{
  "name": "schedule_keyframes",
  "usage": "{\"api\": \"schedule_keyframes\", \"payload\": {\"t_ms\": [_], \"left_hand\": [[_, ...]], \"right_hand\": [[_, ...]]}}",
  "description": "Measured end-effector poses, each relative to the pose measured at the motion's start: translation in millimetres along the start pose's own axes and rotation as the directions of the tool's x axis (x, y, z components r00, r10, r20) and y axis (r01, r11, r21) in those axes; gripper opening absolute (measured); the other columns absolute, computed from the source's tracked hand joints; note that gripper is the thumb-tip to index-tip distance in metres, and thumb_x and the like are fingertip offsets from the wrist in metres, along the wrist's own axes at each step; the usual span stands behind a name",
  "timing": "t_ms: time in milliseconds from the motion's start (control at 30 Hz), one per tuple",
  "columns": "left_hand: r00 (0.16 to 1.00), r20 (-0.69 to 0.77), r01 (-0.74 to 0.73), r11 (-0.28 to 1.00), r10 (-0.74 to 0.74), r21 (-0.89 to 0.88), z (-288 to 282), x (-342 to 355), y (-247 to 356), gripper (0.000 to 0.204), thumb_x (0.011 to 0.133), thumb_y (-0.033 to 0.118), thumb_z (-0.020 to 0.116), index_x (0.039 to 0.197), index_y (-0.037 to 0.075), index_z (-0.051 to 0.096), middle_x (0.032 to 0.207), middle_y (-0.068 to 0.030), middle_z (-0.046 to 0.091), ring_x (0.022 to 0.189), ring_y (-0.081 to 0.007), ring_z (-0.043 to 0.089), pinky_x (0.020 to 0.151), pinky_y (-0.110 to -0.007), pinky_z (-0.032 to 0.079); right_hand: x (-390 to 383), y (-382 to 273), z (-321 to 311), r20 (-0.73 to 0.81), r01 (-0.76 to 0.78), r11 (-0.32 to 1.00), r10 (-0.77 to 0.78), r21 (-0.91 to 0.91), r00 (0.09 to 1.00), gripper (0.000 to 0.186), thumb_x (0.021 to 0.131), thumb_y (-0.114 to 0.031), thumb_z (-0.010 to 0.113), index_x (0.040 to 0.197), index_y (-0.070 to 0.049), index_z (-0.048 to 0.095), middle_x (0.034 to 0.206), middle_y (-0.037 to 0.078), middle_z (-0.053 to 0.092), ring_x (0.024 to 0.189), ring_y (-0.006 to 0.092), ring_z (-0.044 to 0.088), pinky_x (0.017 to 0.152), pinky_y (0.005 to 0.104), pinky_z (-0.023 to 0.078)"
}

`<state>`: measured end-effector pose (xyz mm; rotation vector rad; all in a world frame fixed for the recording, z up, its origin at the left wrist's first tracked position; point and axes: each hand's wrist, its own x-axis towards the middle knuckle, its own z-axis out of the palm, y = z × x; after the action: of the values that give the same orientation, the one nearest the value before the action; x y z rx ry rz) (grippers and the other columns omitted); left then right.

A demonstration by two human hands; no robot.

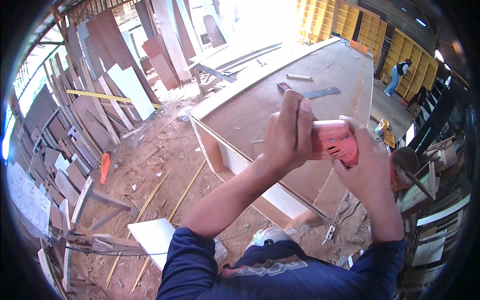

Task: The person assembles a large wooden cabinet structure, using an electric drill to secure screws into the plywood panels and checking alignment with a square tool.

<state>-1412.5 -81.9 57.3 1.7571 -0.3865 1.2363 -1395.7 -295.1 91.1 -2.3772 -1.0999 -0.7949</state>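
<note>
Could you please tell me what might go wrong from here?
The red tool, held up in the right hand, could slip and mark the wooden cabinet below. The try square lies loose on the cabinet's panel and might get knocked. The white power strip on the dirt floor near the cabinet's corner might catch a foot.

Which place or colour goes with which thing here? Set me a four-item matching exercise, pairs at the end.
Things:
1. red tool
2. flat metal strip
3. shelving
4. sleeves

Places and colours:
A. dark blue
B. lying on the large brown panel
C. in the right hand
D. yellow, along the back

Pairs: 1-C, 2-B, 3-D, 4-A.
</note>
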Motion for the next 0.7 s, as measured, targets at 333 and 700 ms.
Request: {"api": "schedule_keyframes", "payload": {"t_ms": [333, 700], "left_hand": [[0.892, 0.327, 0.255, 0.946, -0.311, 0.202, -117.4, 100.3, -158.5, 0.029, 0.110, 0.027, 0.073, 0.105, -0.001, 0.068, 0.096, -0.0097, 0.080, 0.089, -0.0164, 0.078, 0.082, -0.034, 0.064], [0.586, 0.780, 0.030, 0.968, -0.218, 0.249, -190.6, 140.2, -392.4, 0.051, 0.105, 0.021, 0.075, 0.155, 0.014, 0.063, 0.104, -0.0085, 0.076, 0.100, -0.0282, 0.072, 0.097, -0.045, 0.055]], "right_hand": [[96.9, 23.2, 12.5, -0.093, -0.168, 0.982, 0.176, 0.090, 0.980, 0.063, 0.070, -0.001, 0.082, 0.129, -0.007, 0.065, 0.111, 0.020, 0.077, 0.106, 0.0434, 0.077, 0.090, 0.0468, 0.061], [157.4, -4.5, 61.2, -0.162, -0.342, 0.930, 0.320, -0.132, 0.933, 0.062, 0.070, 0.009, 0.079, 0.129, -0.007, 0.066, 0.104, 0.016, 0.076, 0.097, 0.0327, 0.079, 0.088, 0.0420, 0.060]]}}
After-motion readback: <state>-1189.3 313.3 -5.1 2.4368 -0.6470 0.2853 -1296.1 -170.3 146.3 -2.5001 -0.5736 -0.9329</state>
